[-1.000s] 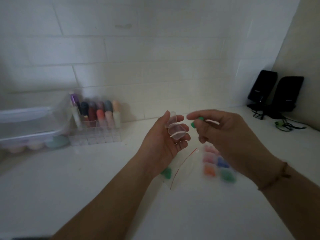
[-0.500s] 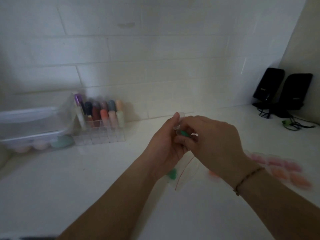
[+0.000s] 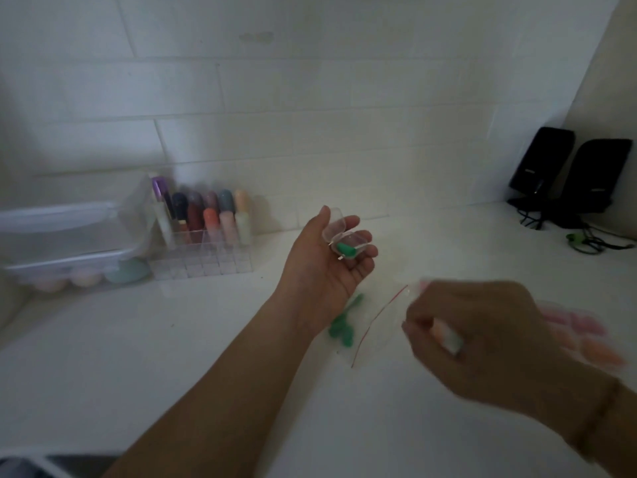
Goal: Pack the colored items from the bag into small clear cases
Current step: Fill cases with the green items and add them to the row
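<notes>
My left hand [image 3: 320, 267] is held palm up above the white counter and holds a small clear case [image 3: 336, 226] with its lid hinged open. A green item [image 3: 345, 249] lies inside the case. Lower right, my right hand [image 3: 489, 339] is blurred, fingers curled, just right of the clear bag [image 3: 382, 315] with a red strip that lies on the counter. Whether it grips anything is unclear. Loose green items [image 3: 341, 329] lie by the bag, partly under my left wrist.
Blurred pink and orange cases [image 3: 579, 329] lie on the counter at the right. A clear organizer [image 3: 206, 236] with colored tubes and a plastic box [image 3: 69, 236] stand at the back left. Two black speakers [image 3: 568, 174] with cables sit in the back right corner.
My right hand has left the case and dropped down and right toward the bag. The green item it pinched now lies in the open case on my left hand.
</notes>
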The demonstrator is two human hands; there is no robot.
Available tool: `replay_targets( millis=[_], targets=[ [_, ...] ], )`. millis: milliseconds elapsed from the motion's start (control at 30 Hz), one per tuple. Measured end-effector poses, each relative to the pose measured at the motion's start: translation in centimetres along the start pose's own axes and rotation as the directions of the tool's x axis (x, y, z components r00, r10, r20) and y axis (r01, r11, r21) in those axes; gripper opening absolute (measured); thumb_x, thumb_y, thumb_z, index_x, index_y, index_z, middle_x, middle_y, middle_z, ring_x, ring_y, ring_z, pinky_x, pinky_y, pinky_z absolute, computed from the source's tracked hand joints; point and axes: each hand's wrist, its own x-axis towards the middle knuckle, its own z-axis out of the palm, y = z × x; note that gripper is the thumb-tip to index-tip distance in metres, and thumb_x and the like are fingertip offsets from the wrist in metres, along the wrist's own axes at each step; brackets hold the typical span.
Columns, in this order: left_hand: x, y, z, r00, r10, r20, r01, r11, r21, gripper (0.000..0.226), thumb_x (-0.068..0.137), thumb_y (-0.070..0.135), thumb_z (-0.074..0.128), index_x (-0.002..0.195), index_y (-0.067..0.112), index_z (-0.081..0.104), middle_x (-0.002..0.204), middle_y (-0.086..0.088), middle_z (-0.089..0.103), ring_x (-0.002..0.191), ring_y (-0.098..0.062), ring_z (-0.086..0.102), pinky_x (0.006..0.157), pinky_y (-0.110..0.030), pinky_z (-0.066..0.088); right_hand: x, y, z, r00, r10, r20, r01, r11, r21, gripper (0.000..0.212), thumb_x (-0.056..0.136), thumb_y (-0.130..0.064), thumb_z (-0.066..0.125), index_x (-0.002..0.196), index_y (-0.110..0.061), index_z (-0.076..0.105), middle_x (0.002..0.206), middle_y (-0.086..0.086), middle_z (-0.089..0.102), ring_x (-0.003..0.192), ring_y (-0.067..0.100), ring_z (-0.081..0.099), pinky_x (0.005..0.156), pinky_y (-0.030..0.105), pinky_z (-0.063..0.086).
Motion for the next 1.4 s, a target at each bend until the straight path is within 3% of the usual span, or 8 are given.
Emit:
replay_targets(
  millis=[133, 233, 333, 533, 700, 967, 1200, 1400],
  targets=[
    [0.4, 0.1, -0.6, 0.998, -0.02, -0.062, 0.015, 0.996, -0.083, 0.039, 0.097, 0.043, 0.047, 0.105, 0.006, 0.055, 0.075, -0.013, 0.059, 0.062, -0.022, 0.056, 0.062, -0.029, 0.047, -2.5, -0.1, 2.2, 0.945, -0.012, 0.326, 0.055, 0.991, -0.123, 0.024, 0.089, -0.035, 0.044, 0.093, -0.033, 0.068, 0.101, -0.016, 0.067, 0.059, 0.008, 0.064, 0.04, 0.027, 0.047],
    [0.4, 0.1, -0.7, 0.996, -0.011, -0.09, 0.003, 0.996, -0.086, 0.04, 0.097, 0.043, 0.048, 0.106, 0.005, 0.056, 0.078, -0.014, 0.059, 0.063, -0.021, 0.057, 0.062, -0.029, 0.048, -2.3, -0.1, 3.6, 0.921, 0.039, 0.388, 0.012, 0.992, -0.128, 0.032, 0.09, -0.035, 0.038, 0.108, -0.036, 0.064, 0.117, -0.016, 0.064, 0.053, 0.008, 0.063, 0.038, 0.023, 0.043],
    [0.4, 0.1, -0.8, 0.996, -0.003, -0.094, -0.005, 0.996, -0.087, 0.04, 0.097, 0.043, 0.048, 0.107, 0.005, 0.056, 0.079, -0.014, 0.059, 0.063, -0.022, 0.056, 0.064, -0.029, 0.047, -1.2, -0.4, 4.6, 0.94, 0.068, 0.334, 0.001, 0.979, -0.202, 0.035, 0.088, -0.035, 0.037, 0.098, -0.033, 0.07, 0.098, -0.017, 0.069, 0.039, 0.008, 0.053, 0.035, 0.015, 0.015],
    [0.5, 0.1, -0.7, 0.996, -0.006, -0.085, 0.0, 0.998, -0.065, 0.041, 0.097, 0.043, 0.047, 0.108, 0.005, 0.056, 0.08, -0.014, 0.059, 0.062, -0.021, 0.057, 0.062, -0.03, 0.048, -0.4, -0.5, 7.2, 0.971, 0.138, 0.194, -0.108, 0.982, -0.154, 0.038, 0.084, -0.047, 0.038, 0.078, -0.03, 0.072, 0.075, -0.011, 0.068, 0.045, 0.016, 0.059, 0.037, 0.028, 0.044],
    [0.4, 0.1, -0.6, 0.996, -0.005, -0.089, 0.002, 0.999, -0.033, 0.041, 0.098, 0.042, 0.046, 0.108, 0.004, 0.058, 0.082, -0.015, 0.059, 0.063, -0.022, 0.057, 0.064, -0.03, 0.048, 0.1, -1.4, 7.5, 0.974, 0.194, 0.119, -0.168, 0.965, -0.202, 0.03, 0.079, -0.043, 0.04, 0.056, -0.029, 0.056, 0.05, -0.008, 0.053, 0.039, 0.009, 0.05, 0.041, 0.019, 0.018],
    [0.2, 0.0, -0.4, 0.999, -0.013, -0.048, 0.014, 1.0, 0.015, 0.042, 0.098, 0.043, 0.045, 0.107, 0.004, 0.057, 0.08, -0.014, 0.06, 0.064, -0.022, 0.057, 0.063, -0.03, 0.048, -0.5, -1.5, 6.4, 0.98, 0.158, 0.122, -0.158, 0.987, -0.01, 0.024, 0.083, -0.039, 0.048, 0.077, -0.034, 0.07, 0.076, -0.016, 0.072, 0.059, 0.007, 0.066, 0.05, 0.03, 0.055],
    [-1.4, -0.2, 0.4, 0.991, -0.029, 0.127, 0.013, 0.993, 0.119, 0.043, 0.096, 0.043, 0.044, 0.106, 0.004, 0.059, 0.083, -0.014, 0.06, 0.065, -0.022, 0.058, 0.061, -0.029, 0.047, -1.9, -1.7, -2.0, 0.991, 0.093, 0.098, -0.105, 0.986, 0.128, 0.003, 0.079, -0.037, 0.068, 0.08, -0.036, 0.07, 0.071, -0.038, 0.054, 0.058, -0.018, 0.044, 0.057, -0.002, 0.031],
    [-3.4, -2.3, 1.9, 0.927, -0.217, 0.307, 0.134, 0.954, 0.269, 0.049, 0.083, 0.044, 0.047, 0.107, 0.004, 0.061, 0.086, -0.015, 0.064, 0.07, -0.024, 0.059, 0.065, -0.031, 0.048, -2.1, 0.0, -3.8, 0.939, 0.34, -0.06, -0.305, 0.898, 0.318, 0.005, 0.078, -0.038, 0.07, 0.08, -0.033, 0.072, 0.059, -0.017, 0.059, 0.042, 0.008, 0.046, 0.044, 0.009, 0.035]
  ],
)
